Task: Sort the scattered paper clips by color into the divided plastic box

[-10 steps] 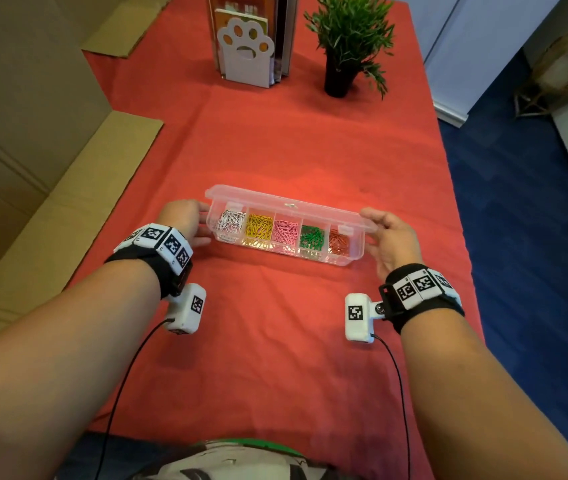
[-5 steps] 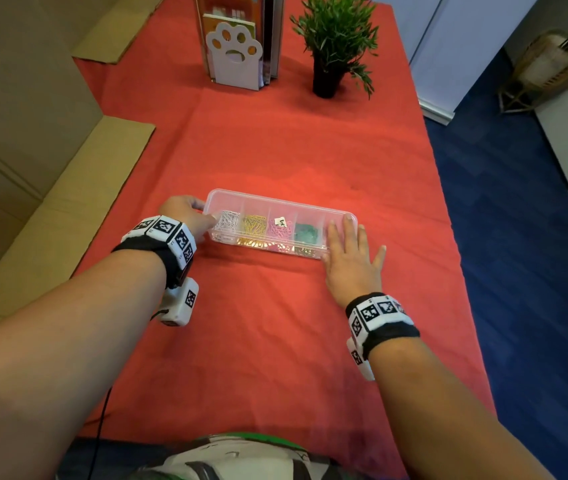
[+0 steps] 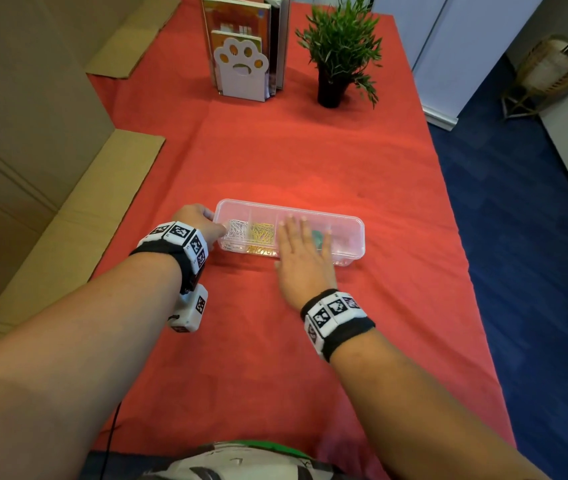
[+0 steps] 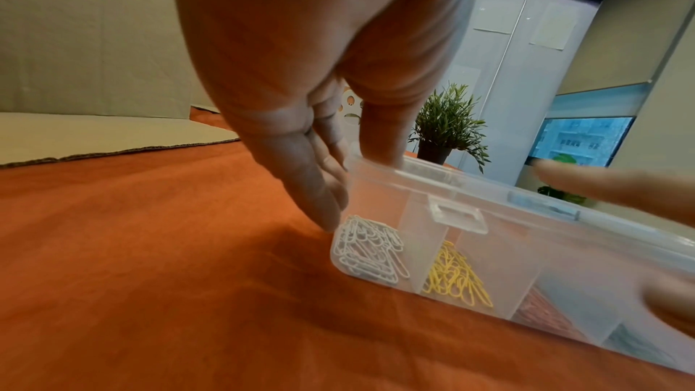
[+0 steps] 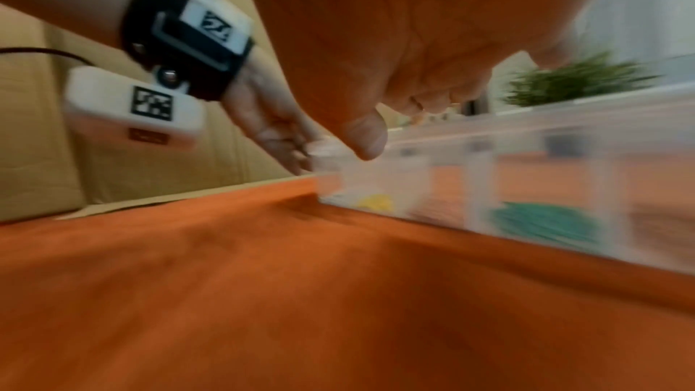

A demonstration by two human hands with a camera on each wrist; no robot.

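looks like the sorting's done: clips sit by colour in the lidded plastic box (image 3: 351,233) mid-desk. right hand (image 3: 305,261) lies flat, fingers straight, on the lid; left hand (image 3: 195,220) grips the 9 o'clock end. next i'd press the latch (image 4: 457,217) shut.

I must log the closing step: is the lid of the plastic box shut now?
Shut: the lid lies flat on the box, under the flat right hand.

Bright, even room light on the head view, straight edges bowing toward the corners. A soft shadow sits under the right hand (image 3: 305,258). Left wrist view is sharp on the plastic box (image 4: 470,249), daylight glowing from the window (image 4: 583,141). Right wrist view smears badly with motion blur, the plant (image 5: 575,82) streaked.
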